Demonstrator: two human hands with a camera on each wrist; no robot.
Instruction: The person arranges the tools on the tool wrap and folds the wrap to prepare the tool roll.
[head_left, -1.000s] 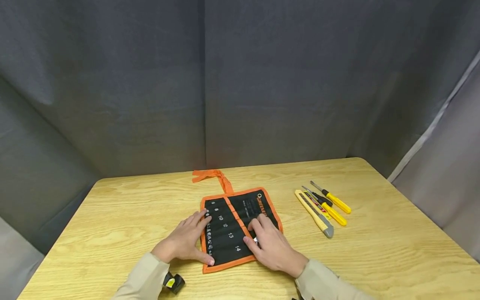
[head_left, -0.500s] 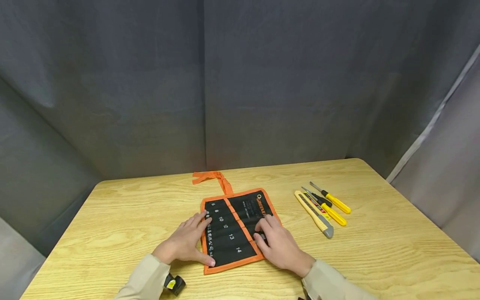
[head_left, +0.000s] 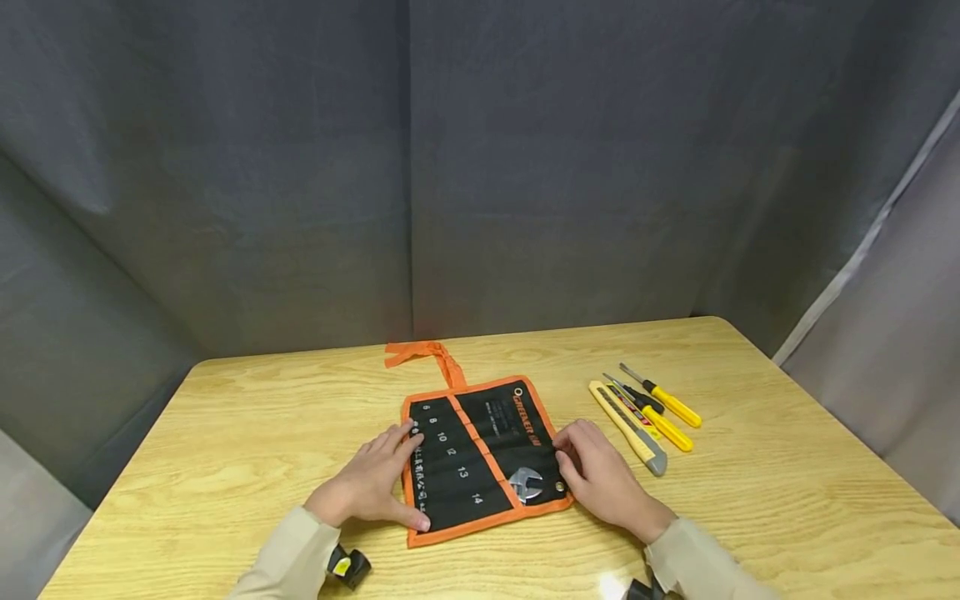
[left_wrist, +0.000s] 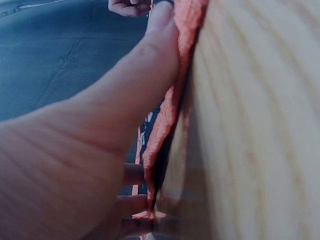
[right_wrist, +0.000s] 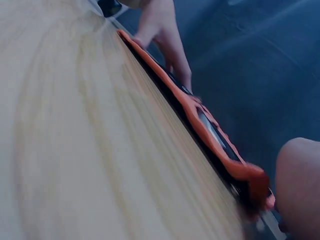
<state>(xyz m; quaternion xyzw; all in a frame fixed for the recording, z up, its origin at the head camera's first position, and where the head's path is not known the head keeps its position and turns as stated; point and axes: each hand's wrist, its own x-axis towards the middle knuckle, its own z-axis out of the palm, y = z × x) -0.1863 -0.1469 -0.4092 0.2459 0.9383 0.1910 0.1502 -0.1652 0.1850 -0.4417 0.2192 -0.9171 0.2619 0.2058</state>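
Note:
A black tool pouch with orange trim lies unrolled on the table, numbered 6 to 14 along its pocket. The silver head of an adjustable wrench shows at its lower right, the handle hidden in the pocket. My left hand rests spread on the pouch's left edge, thumb at the lower corner; in the left wrist view the thumb presses the orange border. At the right edge is my right hand, fingers loosely bent, with nothing seen in it. In the right wrist view it is mostly out of frame.
Right of the pouch lie a yellow utility knife, a screwdriver with a yellow handle, another yellow-handled screwdriver and a small labelled item partly covered. An orange tie strap trails off the pouch's top. Grey curtains stand behind the table.
My right hand has moved right, off the wrench head to the pouch's right edge, leaving the wrench head uncovered. The left hand has stayed in place.

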